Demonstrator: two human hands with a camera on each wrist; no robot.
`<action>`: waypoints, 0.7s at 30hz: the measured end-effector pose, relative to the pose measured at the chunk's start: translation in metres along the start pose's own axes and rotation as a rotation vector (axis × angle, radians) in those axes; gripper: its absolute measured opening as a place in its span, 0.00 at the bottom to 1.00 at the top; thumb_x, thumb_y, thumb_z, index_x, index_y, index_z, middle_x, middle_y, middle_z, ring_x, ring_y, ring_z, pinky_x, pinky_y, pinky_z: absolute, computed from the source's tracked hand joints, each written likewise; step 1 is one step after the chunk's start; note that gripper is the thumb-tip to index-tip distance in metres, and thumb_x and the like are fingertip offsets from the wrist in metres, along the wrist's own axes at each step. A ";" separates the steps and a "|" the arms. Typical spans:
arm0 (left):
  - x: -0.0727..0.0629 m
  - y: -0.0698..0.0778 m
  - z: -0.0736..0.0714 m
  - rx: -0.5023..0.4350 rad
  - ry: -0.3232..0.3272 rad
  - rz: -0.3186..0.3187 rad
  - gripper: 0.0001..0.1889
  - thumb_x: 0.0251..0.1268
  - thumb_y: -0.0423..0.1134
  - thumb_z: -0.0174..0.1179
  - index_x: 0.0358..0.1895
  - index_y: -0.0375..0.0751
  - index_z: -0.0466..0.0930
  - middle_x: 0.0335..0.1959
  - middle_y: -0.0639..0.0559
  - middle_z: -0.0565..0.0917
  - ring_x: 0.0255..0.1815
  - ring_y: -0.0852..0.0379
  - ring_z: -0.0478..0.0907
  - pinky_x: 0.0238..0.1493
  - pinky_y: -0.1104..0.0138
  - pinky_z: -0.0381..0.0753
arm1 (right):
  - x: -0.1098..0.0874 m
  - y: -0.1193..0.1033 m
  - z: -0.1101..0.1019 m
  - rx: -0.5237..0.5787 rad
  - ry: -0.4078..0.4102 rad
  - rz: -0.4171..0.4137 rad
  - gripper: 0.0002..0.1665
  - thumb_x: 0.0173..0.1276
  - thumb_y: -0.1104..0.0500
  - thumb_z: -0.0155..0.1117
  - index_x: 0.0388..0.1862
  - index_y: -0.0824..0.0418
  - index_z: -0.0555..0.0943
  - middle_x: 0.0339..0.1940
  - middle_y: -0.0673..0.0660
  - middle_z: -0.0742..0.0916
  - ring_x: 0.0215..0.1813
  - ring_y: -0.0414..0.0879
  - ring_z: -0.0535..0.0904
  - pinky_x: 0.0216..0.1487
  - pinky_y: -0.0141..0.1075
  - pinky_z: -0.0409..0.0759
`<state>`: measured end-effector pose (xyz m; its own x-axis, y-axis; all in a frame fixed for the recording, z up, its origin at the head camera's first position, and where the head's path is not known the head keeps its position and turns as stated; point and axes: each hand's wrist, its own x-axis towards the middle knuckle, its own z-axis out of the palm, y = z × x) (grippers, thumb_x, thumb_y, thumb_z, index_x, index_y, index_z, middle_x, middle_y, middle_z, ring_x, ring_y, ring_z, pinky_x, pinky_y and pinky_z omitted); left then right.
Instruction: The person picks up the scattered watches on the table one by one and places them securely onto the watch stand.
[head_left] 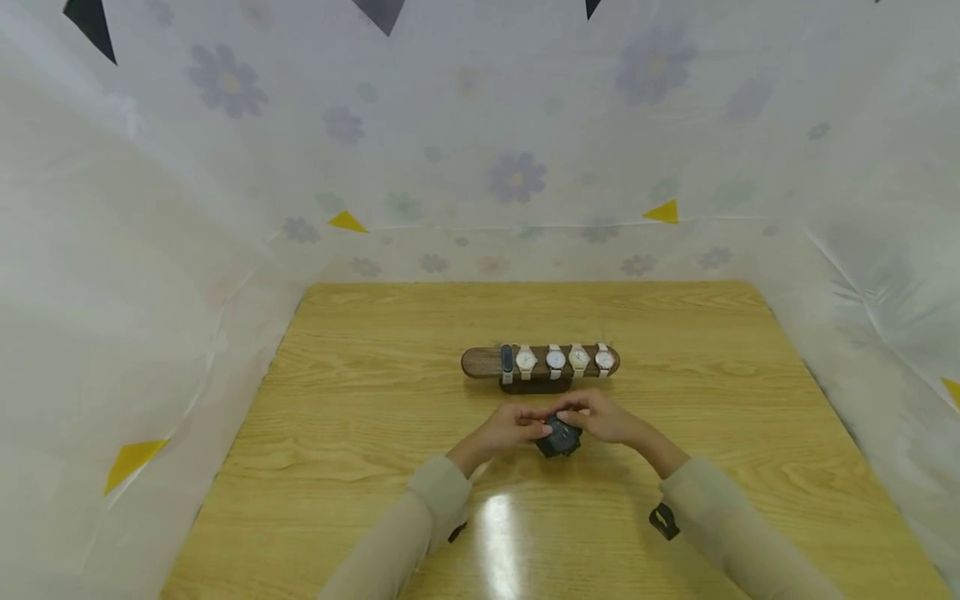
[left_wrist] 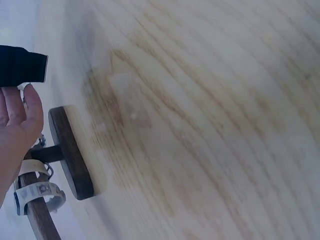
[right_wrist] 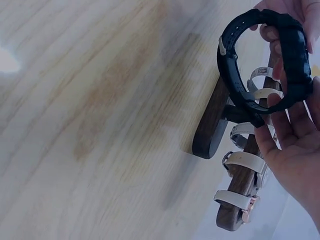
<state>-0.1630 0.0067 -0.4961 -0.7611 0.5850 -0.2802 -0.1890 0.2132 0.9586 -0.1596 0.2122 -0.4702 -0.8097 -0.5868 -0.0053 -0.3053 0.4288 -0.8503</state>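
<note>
Both hands hold a black wristwatch (head_left: 561, 437) above the table, its strap closed into a loop in the right wrist view. The left hand (head_left: 513, 427) pinches the watch from the left side, thumb on its face edge. From the right, the right hand (head_left: 602, 417) grips it, with fingers inside and along the strap (right_wrist: 229, 70). Just beyond the hands stands a dark wooden watch stand (head_left: 480, 362). Several light-strapped watches (head_left: 555, 359) and a dark-faced band (head_left: 507, 360) are wrapped around its bar. The bar's left end is bare wood.
The stand's dark base (left_wrist: 72, 155) rests on the wood-grain table (head_left: 337, 400). Pale floral sheeting (head_left: 480, 142) rises behind the table and along both sides. Yellow tape pieces (head_left: 348, 222) are stuck to the sheeting.
</note>
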 end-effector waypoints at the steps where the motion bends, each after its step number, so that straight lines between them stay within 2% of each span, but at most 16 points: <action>1: -0.001 0.000 0.001 -0.015 0.007 0.006 0.20 0.65 0.34 0.56 0.58 0.28 0.72 0.56 0.33 0.76 0.54 0.44 0.78 0.49 0.64 0.81 | 0.001 -0.001 0.000 -0.016 0.013 -0.004 0.13 0.69 0.64 0.53 0.47 0.70 0.80 0.42 0.65 0.85 0.44 0.45 0.80 0.47 0.40 0.79; 4: -0.004 0.001 0.007 -0.054 0.069 0.021 0.19 0.64 0.32 0.56 0.56 0.25 0.73 0.54 0.32 0.77 0.53 0.43 0.78 0.48 0.64 0.82 | 0.002 -0.002 0.001 -0.042 0.091 -0.006 0.13 0.69 0.65 0.54 0.47 0.71 0.79 0.43 0.66 0.84 0.46 0.54 0.79 0.50 0.50 0.77; 6: -0.005 0.002 0.012 -0.080 0.123 0.033 0.18 0.64 0.32 0.56 0.54 0.24 0.74 0.52 0.31 0.78 0.52 0.43 0.79 0.47 0.64 0.82 | 0.002 -0.003 0.003 -0.048 0.168 0.001 0.13 0.68 0.65 0.54 0.47 0.72 0.78 0.45 0.68 0.83 0.48 0.58 0.78 0.51 0.52 0.76; 9: -0.006 0.003 0.018 -0.124 0.214 0.034 0.16 0.62 0.32 0.58 0.51 0.24 0.76 0.49 0.32 0.81 0.48 0.46 0.81 0.45 0.64 0.83 | 0.001 -0.003 0.005 -0.024 0.301 0.043 0.14 0.68 0.63 0.55 0.49 0.71 0.78 0.48 0.68 0.83 0.50 0.57 0.78 0.51 0.48 0.78; 15: -0.007 0.007 0.025 -0.200 0.356 0.009 0.17 0.60 0.32 0.60 0.51 0.28 0.76 0.42 0.38 0.82 0.37 0.60 0.79 0.48 0.60 0.82 | -0.003 0.000 0.004 -0.002 0.501 0.064 0.15 0.69 0.63 0.54 0.51 0.71 0.77 0.47 0.67 0.83 0.47 0.39 0.77 0.48 0.30 0.76; 18: -0.009 0.006 0.025 -0.214 0.401 0.019 0.17 0.60 0.32 0.60 0.51 0.28 0.76 0.41 0.41 0.81 0.35 0.63 0.76 0.48 0.59 0.81 | -0.004 0.006 0.002 -0.043 0.580 0.066 0.15 0.68 0.65 0.56 0.50 0.71 0.77 0.47 0.67 0.83 0.47 0.42 0.77 0.47 0.31 0.76; 21: -0.013 0.009 0.022 -0.231 0.405 0.029 0.16 0.60 0.31 0.59 0.51 0.27 0.75 0.42 0.40 0.80 0.37 0.62 0.75 0.49 0.59 0.81 | -0.006 0.011 0.000 -0.093 0.660 0.069 0.16 0.64 0.66 0.60 0.50 0.71 0.77 0.47 0.67 0.83 0.47 0.52 0.77 0.47 0.39 0.76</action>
<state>-0.1409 0.0184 -0.4853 -0.9403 0.2259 -0.2544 -0.2624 -0.0058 0.9649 -0.1585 0.2202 -0.4800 -0.9566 -0.0251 0.2902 -0.2596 0.5254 -0.8103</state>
